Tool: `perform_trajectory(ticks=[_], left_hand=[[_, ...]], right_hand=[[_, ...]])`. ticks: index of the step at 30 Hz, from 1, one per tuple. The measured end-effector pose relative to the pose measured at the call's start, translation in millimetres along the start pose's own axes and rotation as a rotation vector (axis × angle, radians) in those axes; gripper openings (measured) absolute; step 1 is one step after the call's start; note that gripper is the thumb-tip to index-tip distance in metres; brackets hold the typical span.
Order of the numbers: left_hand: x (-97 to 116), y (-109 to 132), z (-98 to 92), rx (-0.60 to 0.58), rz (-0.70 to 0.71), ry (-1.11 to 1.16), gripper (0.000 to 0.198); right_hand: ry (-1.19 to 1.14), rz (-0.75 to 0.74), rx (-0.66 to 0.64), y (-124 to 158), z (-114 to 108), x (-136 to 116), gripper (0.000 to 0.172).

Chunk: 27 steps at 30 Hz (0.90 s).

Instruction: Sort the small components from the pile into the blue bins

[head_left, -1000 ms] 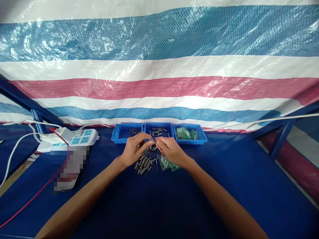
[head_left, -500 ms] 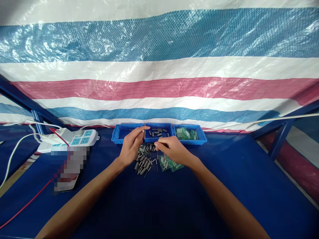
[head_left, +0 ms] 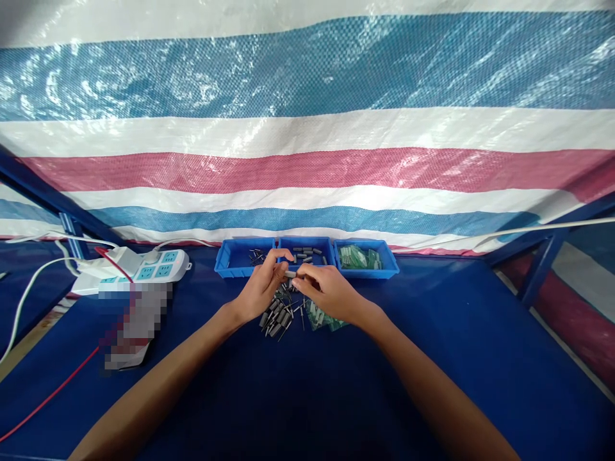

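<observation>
My left hand [head_left: 262,285] pinches a small light-grey cylinder [head_left: 291,274] between thumb and fingers. From the other side my right hand [head_left: 327,291] comes close to the cylinder's right end, its fingertips closed; what they hold is hidden. Below the hands lies a loose pile of dark grey cylinders [head_left: 275,316], with thin metal pins like rivets [head_left: 302,312] among them. Green-tinted clear bags [head_left: 317,316] with pale pieces inside lie partly under my right hand.
Behind the hands stand three blue bins: the left bin [head_left: 233,272] holds dark pins, the middle bin [head_left: 329,251] grey cylinders, the right bin [head_left: 379,274] green bags. A power strip [head_left: 163,266], cables and a pixelated object [head_left: 139,323] are at left. A striped sheet [head_left: 307,169] hangs behind.
My hands have come together over the pile. The left hand moved slightly down, turning the cylinder sideways; the right hand moved a little left toward it. Pins in the left bin are now uncovered.
</observation>
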State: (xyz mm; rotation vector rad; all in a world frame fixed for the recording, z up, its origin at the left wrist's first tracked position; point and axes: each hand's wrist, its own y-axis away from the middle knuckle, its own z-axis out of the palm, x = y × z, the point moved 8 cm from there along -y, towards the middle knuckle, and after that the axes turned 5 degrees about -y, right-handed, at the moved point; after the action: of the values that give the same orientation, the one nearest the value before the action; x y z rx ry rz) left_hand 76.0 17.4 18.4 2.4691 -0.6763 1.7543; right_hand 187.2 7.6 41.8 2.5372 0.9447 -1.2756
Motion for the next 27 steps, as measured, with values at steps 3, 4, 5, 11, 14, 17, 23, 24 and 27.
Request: perform_trajectory(ticks=[3,4,5,11,14,17,23,24,27], left_hand=[[1,0,1.1,-0.008,0.011,-0.003,0.024],[2,0,0.6,-0.003,0.011,-0.008,0.024],[2,0,-0.7,0.008,0.01,-0.022,0.025],[16,-2,-10.8,0.053,0.087,-0.2,0.035],[21,-3,-17.6,0.132,0.16,-0.251,0.029],[24,-1,-20.7,0.195,0.208,-0.268,0.023],[21,2,-16.0,0.183,0.183,-0.188,0.02],[19,2,-14.8,0.173,0.159,-0.168,0.021],[14,2,-11.3,0.142,0.105,-0.124,0.023]], right_hand=[[0.02,0.0,-0.006,0,2,-1,0.02],[0.024,-0.006,-0.007,-1,3,-1,0.021],[0.024,-0.012,-0.001,0,2,-2,0.024],[-0.268,0.044,0.028,1,-7,6,0.033],[-0.481,0.087,-0.034,2,-3,9,0.031],[-0.534,0.098,-0.066,2,-1,9,0.033],[-0.375,0.046,-0.048,2,-5,6,0.036],[-0.351,0.04,-0.043,2,-6,6,0.036],[-0.276,0.02,-0.033,2,-9,5,0.037]])
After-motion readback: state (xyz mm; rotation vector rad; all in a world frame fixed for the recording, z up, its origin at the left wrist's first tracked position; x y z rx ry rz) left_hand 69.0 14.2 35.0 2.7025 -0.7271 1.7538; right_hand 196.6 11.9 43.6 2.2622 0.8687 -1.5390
